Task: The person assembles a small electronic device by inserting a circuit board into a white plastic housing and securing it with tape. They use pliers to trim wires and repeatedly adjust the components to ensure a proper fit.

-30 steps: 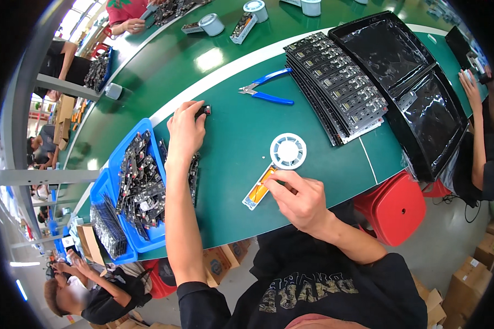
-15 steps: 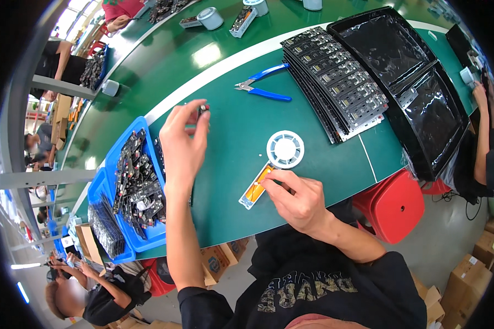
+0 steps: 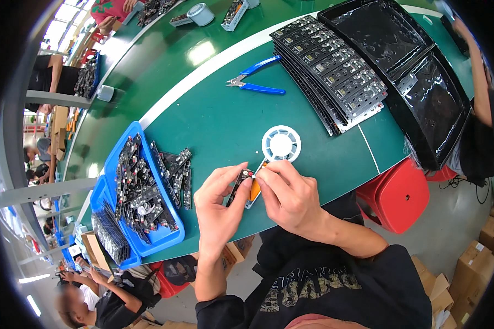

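Observation:
My left hand pinches a small narrow black circuit board between thumb and fingers, tilted up over the table. Close against it, my right hand has its thumb and forefinger pressed together on a tiny white connector at the board's end; any wires there are too small to make out. Beneath my hands lies a narrow pale housing with an orange battery in it, mostly covered by the fingers. A white round spoked part sits at the housing's far end.
At left, a blue bin holds many black boards; loose boards lie beside it. Blue-handled cutters rest farther off. Stacked board panels and black trays stand right, near a red stool. Co-workers sit around.
My left hand has come right and nearer with the circuit board, from beside the bin to my right hand. My right hand has lifted slightly, and both hands now meet over the housing.

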`<state>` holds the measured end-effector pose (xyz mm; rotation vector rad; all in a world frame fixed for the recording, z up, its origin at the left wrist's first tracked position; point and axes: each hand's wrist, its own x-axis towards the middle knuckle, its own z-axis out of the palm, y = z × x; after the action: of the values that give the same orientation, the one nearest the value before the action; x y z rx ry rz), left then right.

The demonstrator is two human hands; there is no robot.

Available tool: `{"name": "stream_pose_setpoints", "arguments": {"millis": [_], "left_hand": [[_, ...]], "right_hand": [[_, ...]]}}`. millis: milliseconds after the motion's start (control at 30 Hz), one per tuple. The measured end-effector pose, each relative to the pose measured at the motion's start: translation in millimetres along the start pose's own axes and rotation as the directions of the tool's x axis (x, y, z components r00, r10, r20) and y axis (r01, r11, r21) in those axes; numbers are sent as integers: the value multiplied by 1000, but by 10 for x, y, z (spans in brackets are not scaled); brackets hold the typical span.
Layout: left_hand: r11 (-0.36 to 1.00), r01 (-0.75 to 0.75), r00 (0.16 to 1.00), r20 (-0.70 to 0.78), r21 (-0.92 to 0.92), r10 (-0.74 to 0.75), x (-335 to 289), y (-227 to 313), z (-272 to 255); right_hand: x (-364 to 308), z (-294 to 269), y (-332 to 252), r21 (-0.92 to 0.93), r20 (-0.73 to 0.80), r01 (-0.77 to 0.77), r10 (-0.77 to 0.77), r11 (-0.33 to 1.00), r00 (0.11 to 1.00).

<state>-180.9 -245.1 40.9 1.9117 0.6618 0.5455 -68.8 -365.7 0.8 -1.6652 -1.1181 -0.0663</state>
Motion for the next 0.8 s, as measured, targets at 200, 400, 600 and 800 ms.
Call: {"name": "stream_pose_setpoints", "arguments": {"millis": [200, 400, 600, 800], "left_hand": [[991, -52, 999, 20, 119, 50, -37, -30, -7], [972, -109, 992, -33, 209, 119, -61, 11, 66], [945, -190, 976, -55, 267, 212, -81, 4, 90], [911, -246, 959, -52, 330, 278, -105, 108, 148]], "right_hand": [[9, 15, -13, 3, -34, -3, 4, 1000, 999], [4, 29, 15, -45, -12, 19, -20, 999, 1000], [10, -6, -13, -110, 30, 56, -53, 992, 998], [21, -20, -19, -95, 52, 33, -28, 995, 998]]}}
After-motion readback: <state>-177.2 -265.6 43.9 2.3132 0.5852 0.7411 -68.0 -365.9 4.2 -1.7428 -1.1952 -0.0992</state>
